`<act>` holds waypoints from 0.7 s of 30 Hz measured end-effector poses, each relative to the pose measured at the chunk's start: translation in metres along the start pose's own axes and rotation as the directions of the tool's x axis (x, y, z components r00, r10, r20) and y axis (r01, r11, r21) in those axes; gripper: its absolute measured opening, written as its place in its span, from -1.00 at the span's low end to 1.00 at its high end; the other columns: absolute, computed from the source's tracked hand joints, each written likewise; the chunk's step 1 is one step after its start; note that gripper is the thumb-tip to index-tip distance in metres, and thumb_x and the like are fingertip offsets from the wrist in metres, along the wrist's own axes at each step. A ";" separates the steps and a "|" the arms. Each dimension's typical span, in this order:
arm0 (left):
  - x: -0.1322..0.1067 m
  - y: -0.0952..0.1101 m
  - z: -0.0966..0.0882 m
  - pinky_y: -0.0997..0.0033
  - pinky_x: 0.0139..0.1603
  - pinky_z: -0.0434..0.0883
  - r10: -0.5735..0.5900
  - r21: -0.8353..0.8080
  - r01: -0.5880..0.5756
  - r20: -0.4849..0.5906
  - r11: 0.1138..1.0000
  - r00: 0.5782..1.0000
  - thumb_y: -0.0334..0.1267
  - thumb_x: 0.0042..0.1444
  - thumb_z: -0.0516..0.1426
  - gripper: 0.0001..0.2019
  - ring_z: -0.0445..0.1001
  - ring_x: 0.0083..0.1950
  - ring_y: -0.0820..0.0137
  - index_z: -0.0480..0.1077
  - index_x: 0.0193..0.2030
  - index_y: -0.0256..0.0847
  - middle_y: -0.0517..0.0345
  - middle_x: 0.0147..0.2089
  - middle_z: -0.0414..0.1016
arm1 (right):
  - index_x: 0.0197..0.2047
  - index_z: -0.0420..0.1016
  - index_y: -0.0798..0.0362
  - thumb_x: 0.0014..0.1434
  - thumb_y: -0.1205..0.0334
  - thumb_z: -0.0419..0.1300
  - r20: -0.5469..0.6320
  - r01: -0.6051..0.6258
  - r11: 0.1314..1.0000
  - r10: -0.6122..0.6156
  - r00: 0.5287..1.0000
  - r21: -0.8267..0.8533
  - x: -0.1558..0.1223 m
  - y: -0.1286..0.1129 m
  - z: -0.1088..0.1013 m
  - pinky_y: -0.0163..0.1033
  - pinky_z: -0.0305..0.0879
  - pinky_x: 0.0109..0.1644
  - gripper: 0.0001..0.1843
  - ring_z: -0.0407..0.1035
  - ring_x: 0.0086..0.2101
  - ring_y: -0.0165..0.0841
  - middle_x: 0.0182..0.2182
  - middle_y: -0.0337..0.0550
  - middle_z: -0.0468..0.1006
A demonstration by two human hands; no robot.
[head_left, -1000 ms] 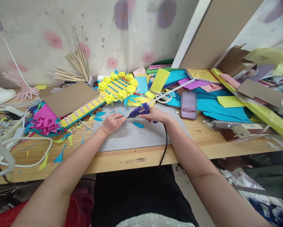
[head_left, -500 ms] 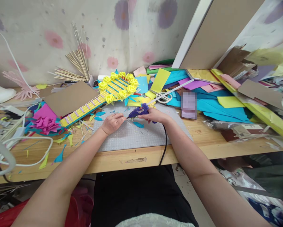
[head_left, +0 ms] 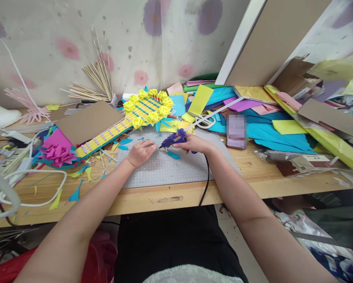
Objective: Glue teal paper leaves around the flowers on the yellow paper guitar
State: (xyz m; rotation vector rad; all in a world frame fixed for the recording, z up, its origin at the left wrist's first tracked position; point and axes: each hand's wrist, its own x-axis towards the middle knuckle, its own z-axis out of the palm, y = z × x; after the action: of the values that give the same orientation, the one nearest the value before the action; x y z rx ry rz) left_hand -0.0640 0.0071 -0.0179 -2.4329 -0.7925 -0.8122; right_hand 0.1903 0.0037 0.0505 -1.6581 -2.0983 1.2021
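Note:
My right hand (head_left: 192,144) is wrapped round a purple hot glue gun (head_left: 174,138), with a long white glue stick (head_left: 213,114) jutting from its back end. The gun's nozzle points left, at the fingertips of my left hand (head_left: 141,152). Those fingers are pinched together, and whatever sits in them is too small to make out. Under both hands lies a grey cutting mat (head_left: 164,175). A blue paper leaf (head_left: 173,155) rests on it below the gun, and more blue leaves (head_left: 123,147) lie left of my left hand. Behind stands a yellow paper guitar (head_left: 120,127) edged with yellow paper flowers.
White scissors (head_left: 205,122) and a phone (head_left: 236,131) lie right of the mat. Coloured paper sheets (head_left: 279,135) pile up at the right. A black cord (head_left: 207,181) hangs over the table edge. White cables (head_left: 43,171) and paper scraps (head_left: 76,191) cover the left side.
Hardly anything differs. Both hands and the glue gun keep their places over the mat; the whole view has shifted very slightly.

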 end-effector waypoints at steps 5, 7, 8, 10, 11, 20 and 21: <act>-0.001 0.000 0.001 0.45 -0.26 0.41 0.021 0.015 -0.021 -0.034 1.000 0.999 -0.36 0.21 0.00 -0.78 0.51 -0.28 0.44 0.47 -0.31 -0.17 0.07 -0.30 0.56 | -0.26 0.44 0.10 0.05 -0.10 0.22 0.002 0.006 1.000 -0.006 1.000 0.000 0.000 0.001 0.000 -0.43 0.17 -0.61 -0.60 0.33 -0.58 -0.50 -0.46 -0.17 0.47; -0.001 0.000 0.001 0.45 -0.26 0.41 0.014 0.000 -0.014 -0.035 1.000 0.999 -0.36 0.20 0.00 -0.79 0.51 -0.28 0.44 0.47 -0.31 -0.17 0.07 -0.31 0.55 | -0.26 0.44 0.10 0.05 -0.10 0.22 0.006 0.012 1.000 -0.012 1.000 0.010 0.000 0.001 0.000 -0.44 0.16 -0.61 -0.60 0.33 -0.58 -0.50 -0.49 -0.18 0.46; -0.001 0.000 0.001 0.45 -0.25 0.41 0.003 -0.015 -0.003 -0.028 1.000 1.000 -0.35 0.21 0.00 -0.79 0.51 -0.28 0.44 0.47 -0.31 -0.17 0.07 -0.32 0.55 | -0.26 0.44 0.10 0.05 -0.10 0.21 0.005 0.016 1.000 -0.016 1.000 0.016 0.000 0.002 0.000 -0.44 0.16 -0.61 -0.60 0.33 -0.57 -0.50 -0.50 -0.19 0.45; -0.001 0.000 0.001 0.43 -0.23 0.42 -0.021 -0.043 0.021 -0.006 0.999 1.000 -0.33 0.22 -0.01 -0.78 0.50 -0.28 0.43 0.47 -0.30 -0.17 0.06 -0.31 0.54 | -0.25 0.44 0.09 0.06 -0.11 0.21 -0.005 0.022 1.000 -0.022 1.000 0.022 -0.001 0.001 -0.001 -0.43 0.16 -0.61 -0.59 0.33 -0.57 -0.49 -0.51 -0.20 0.45; -0.001 0.000 0.001 0.43 -0.23 0.42 -0.028 -0.047 0.028 0.003 0.999 1.000 -0.33 0.22 -0.02 -0.77 0.50 -0.27 0.43 0.47 -0.29 -0.17 0.05 -0.30 0.54 | -0.25 0.44 0.09 0.05 -0.11 0.21 -0.008 0.020 1.000 -0.020 1.000 0.021 -0.001 0.000 -0.001 -0.43 0.16 -0.61 -0.59 0.34 -0.57 -0.48 -0.52 -0.20 0.45; -0.002 0.000 0.002 0.44 -0.28 0.39 -0.020 0.010 0.020 0.011 1.000 1.000 -0.31 0.23 -0.02 -0.78 0.50 -0.31 0.44 0.45 -0.31 -0.17 0.06 -0.31 0.54 | -0.22 0.41 0.09 0.05 -0.08 0.23 -0.015 -0.018 0.999 0.018 1.000 0.028 -0.004 -0.005 -0.001 -0.45 0.16 -0.62 -0.60 0.31 -0.58 -0.52 -0.48 -0.20 0.45; -0.002 0.000 0.002 0.44 -0.29 0.39 -0.020 0.002 0.020 0.007 1.000 1.000 -0.31 0.23 -0.01 -0.79 0.49 -0.32 0.44 0.44 -0.31 -0.17 0.06 -0.31 0.54 | -0.23 0.41 0.09 0.06 -0.08 0.23 -0.017 -0.016 0.999 0.016 1.000 0.034 -0.004 -0.004 -0.001 -0.45 0.17 -0.61 -0.60 0.32 -0.57 -0.52 -0.47 -0.20 0.45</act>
State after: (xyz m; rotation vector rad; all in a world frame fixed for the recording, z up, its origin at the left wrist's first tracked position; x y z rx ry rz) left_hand -0.0644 0.0073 -0.0201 -2.4315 -0.8211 -0.8105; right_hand 0.1891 0.0007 0.0554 -1.6681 -2.0471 1.2162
